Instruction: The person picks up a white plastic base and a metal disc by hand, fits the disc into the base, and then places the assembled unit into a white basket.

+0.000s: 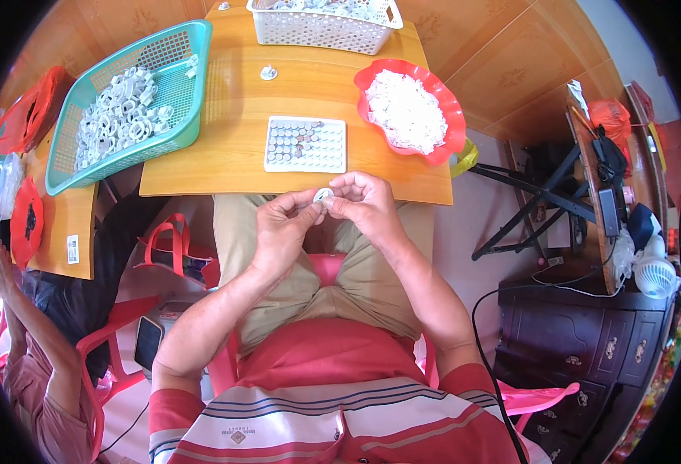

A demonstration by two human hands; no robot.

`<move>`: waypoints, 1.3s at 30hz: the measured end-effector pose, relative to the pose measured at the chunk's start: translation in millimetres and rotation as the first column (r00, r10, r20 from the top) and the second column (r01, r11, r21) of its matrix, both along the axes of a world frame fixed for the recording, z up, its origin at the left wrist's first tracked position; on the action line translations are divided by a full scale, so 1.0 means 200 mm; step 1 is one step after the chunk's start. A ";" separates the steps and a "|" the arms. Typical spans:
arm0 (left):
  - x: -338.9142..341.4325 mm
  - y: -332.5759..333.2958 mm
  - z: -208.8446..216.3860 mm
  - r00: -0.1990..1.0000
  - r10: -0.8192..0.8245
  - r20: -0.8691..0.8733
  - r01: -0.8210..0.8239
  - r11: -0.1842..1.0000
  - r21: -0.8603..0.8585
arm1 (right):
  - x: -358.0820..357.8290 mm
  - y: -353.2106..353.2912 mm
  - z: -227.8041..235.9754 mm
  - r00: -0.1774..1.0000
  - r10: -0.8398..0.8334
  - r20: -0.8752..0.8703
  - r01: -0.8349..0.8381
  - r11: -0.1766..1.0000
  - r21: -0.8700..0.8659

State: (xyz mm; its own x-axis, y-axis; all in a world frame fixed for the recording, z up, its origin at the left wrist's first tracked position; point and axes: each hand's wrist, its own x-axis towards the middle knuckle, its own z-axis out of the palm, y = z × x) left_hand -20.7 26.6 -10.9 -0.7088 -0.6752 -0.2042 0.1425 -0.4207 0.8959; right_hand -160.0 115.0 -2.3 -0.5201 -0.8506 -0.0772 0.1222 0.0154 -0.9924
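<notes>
Just past the table's near edge, above my lap, a small round white plastic part [323, 194] is pinched between my two hands. My left hand [282, 226] grips it with thumb and forefinger. From the other side my right hand [367, 210] also has its fingertips closed on it; they partly cover it. Beyond my hands lies a white tray [303, 168] with rows of small round silvery pieces, mostly in its left part. Farther back, a single white part [268, 73] rests on the wooden table [224, 166].
A teal basket [189, 127] of white ring-shaped parts stands left. A red scalloped bowl [453, 127] of small white pieces sits right, with a white basket [325, 37] at the back. Another person's arm [42, 329] shows at left. A black cable [476, 325] hangs by my right arm.
</notes>
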 end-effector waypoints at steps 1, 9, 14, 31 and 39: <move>0.00 0.00 0.00 1.000 -0.003 -0.010 0.003 1.000 -0.007 | 0.00 0.00 0.02 0.999 0.025 0.041 -0.026 0.999 0.031; 0.00 -0.01 -0.02 0.999 -0.036 -0.016 0.036 0.999 -0.028 | -0.03 0.01 0.00 0.998 0.052 0.035 -0.054 0.997 0.053; 0.01 -0.02 0.00 1.000 -0.013 0.008 0.012 0.999 0.033 | -0.01 0.01 -0.02 0.996 0.090 0.006 -0.090 0.996 0.006; 0.01 -0.04 0.01 0.999 -0.040 0.035 0.041 0.999 -0.019 | 0.13 0.36 0.08 0.872 0.121 -0.474 -0.060 0.988 0.141; -0.03 0.02 0.00 0.994 -0.092 0.055 0.097 0.992 -0.087 | 0.19 0.81 0.15 0.720 0.278 -0.636 -0.112 0.951 0.289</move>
